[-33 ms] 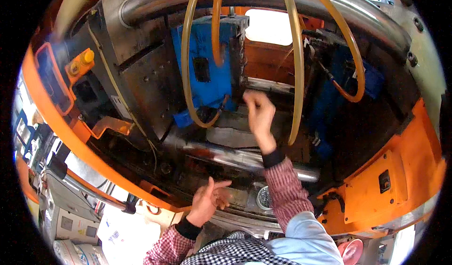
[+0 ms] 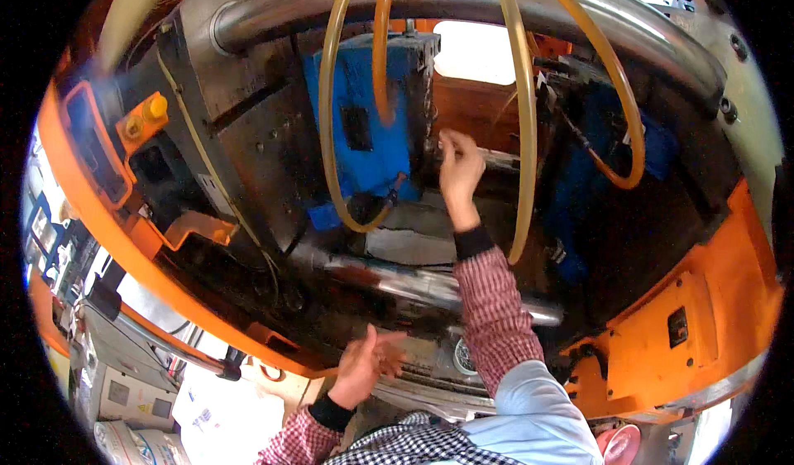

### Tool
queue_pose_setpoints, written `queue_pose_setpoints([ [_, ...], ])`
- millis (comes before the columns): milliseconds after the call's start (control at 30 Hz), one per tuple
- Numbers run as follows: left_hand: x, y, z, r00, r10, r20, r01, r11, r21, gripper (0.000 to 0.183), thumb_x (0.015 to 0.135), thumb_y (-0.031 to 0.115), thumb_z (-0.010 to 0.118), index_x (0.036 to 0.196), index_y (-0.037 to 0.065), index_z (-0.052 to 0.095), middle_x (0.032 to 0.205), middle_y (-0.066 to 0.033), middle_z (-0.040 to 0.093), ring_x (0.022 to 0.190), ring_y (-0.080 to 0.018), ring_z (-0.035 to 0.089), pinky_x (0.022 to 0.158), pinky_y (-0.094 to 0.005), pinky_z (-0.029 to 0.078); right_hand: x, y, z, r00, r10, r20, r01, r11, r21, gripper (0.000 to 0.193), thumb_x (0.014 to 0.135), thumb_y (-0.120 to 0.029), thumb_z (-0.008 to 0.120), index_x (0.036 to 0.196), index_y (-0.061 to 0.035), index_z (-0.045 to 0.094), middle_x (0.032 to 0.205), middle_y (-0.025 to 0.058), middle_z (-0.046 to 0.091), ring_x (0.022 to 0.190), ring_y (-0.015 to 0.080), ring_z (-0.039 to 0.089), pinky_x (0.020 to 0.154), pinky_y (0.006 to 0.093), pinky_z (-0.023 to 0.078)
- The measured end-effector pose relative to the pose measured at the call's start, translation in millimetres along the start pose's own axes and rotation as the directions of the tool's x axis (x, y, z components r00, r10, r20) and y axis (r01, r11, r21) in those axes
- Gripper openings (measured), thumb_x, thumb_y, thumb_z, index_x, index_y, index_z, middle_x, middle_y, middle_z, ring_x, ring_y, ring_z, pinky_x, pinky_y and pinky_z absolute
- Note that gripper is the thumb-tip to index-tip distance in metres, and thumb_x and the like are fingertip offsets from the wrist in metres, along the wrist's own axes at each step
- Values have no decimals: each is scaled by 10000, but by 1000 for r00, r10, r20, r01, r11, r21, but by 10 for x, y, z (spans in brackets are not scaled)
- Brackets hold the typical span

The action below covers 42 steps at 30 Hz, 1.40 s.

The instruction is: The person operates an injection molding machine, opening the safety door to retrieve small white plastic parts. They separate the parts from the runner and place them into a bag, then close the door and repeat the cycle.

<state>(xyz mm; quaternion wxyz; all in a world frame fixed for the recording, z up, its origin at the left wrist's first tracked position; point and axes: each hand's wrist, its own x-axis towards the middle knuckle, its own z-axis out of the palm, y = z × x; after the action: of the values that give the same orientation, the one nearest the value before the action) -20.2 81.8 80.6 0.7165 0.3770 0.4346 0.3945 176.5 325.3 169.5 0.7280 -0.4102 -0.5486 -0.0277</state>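
My right hand [image 2: 461, 171] is raised inside the machine, close to the right face of the blue mould block [image 2: 360, 122]. Its thumb and fingers are pinched together; what lies between them, if anything, is too small to make out. Lower down, my left hand [image 2: 361, 369] hovers near the machine's front ledge with thumb and fingers stretched apart. Beside my right forearm, partly covered by the sleeve, stands a small bowl [image 2: 465, 356] of tiny metallic pieces.
Yellowish hoses [image 2: 521, 118] hang down on both sides of my right hand. A thick steel bar [image 2: 463, 6] crosses above, and another shiny bar [image 2: 413, 283] crosses below. A second blue block [image 2: 587, 167] stands at right. Orange machine panels [image 2: 662, 333] frame the opening.
My right hand has moved slightly up, nearer the blue mould block's right face. The forearm now covers more of the bowl. My left hand has shifted slightly downward.
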Motion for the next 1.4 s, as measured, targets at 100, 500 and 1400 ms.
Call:
queue_pose_setpoints([
  [100,-74,-72,2,998,4,-59,-4,1000,-1,608,949,487,282,1115,-22,568,761,-99,629,611,-143,563,562,-251,449,728,628,482,978,13,-209,-49,984,-169,162,812,-128,613,884,10,659,876,164,639,818,299,611,746,361,465],
  [500,-182,-270,-284,975,-63,-212,38,992,-121,568,959,438,311,1081,-55,564,724,-106,615,605,-167,581,531,-263,462,1104,632,1001,993,-11,-122,-10,986,-168,154,790,-136,634,851,-1,675,851,156,630,809,325,597,734,395,468],
  [1400,-1001,815,-1216,484,738,-470,-617,669,415,214,915,219,525,937,7,543,719,-33,536,625,-103,486,552,-229,418,-16,52,216,996,-3,-91,-20,967,-252,315,814,-19,412,1112,10,512,1122,261,486,1033,412,468,849,470,381],
])
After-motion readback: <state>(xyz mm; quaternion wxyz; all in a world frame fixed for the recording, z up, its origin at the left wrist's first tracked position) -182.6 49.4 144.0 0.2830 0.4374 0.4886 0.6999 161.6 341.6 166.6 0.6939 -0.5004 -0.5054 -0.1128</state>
